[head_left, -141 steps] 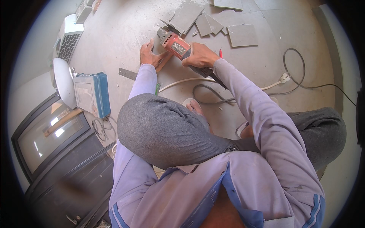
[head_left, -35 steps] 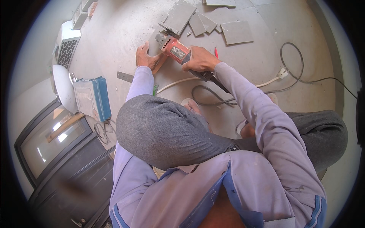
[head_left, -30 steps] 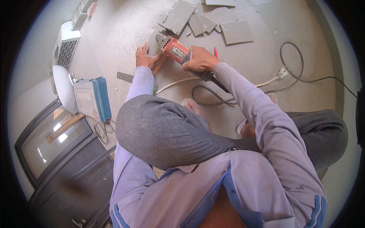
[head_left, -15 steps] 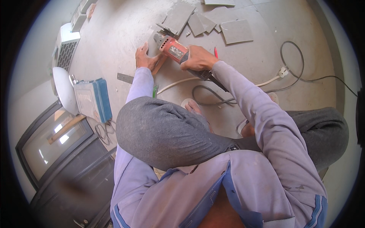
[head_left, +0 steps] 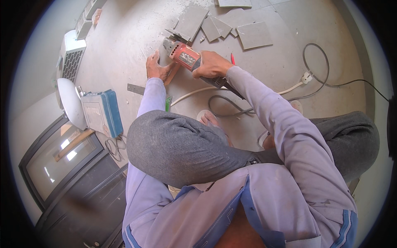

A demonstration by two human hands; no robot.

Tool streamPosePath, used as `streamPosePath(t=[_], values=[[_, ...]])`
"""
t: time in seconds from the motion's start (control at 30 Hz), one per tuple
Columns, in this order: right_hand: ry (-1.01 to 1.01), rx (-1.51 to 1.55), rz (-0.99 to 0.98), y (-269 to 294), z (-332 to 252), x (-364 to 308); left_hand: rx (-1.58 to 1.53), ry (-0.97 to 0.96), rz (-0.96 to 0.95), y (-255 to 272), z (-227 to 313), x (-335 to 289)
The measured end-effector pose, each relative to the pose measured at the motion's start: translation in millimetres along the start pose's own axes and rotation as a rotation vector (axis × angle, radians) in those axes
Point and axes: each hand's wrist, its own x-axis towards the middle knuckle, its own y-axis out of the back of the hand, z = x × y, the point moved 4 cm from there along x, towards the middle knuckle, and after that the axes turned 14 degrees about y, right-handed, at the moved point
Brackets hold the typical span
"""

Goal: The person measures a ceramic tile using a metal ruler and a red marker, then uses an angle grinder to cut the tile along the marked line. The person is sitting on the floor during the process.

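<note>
My right hand (head_left: 212,65) is wrapped round the grip of a red and black angle grinder (head_left: 183,56). Its cutting disc (head_left: 175,35) points away from me, near the edge of a tile pile. To the left, my left hand (head_left: 156,67) steadies a grey tile piece (head_left: 165,58), thumb on one side and fingers on the other. A reddish-brown block (head_left: 172,73) lies under it by the thumb. Whether the disc touches the tile is hard to see.
Broken grey tiles (head_left: 254,35) lie beyond the grinder. A red marker (head_left: 232,59), metal ruler (head_left: 135,89) and joined cables (head_left: 306,77) are on the floor. A blue-grey tool case (head_left: 108,113) stands left beside a white rounded object (head_left: 71,101). My feet are close in.
The whole scene has shifted slightly left in view. Both hands keep their holds, the grinder and tile staying in nearly the same place relative to each other.
</note>
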Motion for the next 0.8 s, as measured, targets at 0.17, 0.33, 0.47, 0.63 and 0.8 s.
streamPosePath(t=[0.17,0.33,0.47,0.63,0.8], values=[[0.001,-0.005,0.008,0,0,3,-0.027,0.001,-0.001,-1,1,0],[0.002,-0.008,-0.011,3,-4,3,-0.013,-0.005,0.004,-1,-1,-1],[0.016,0.012,-0.013,3,-3,6,-0.010,0.014,-0.027,2,6,-3],[0.014,-0.018,-0.022,0,0,11,-0.005,0.011,-0.010,1,3,-2],[0.010,-0.019,-0.009,1,-2,13,-0.006,0.008,-0.009,0,2,-3]])
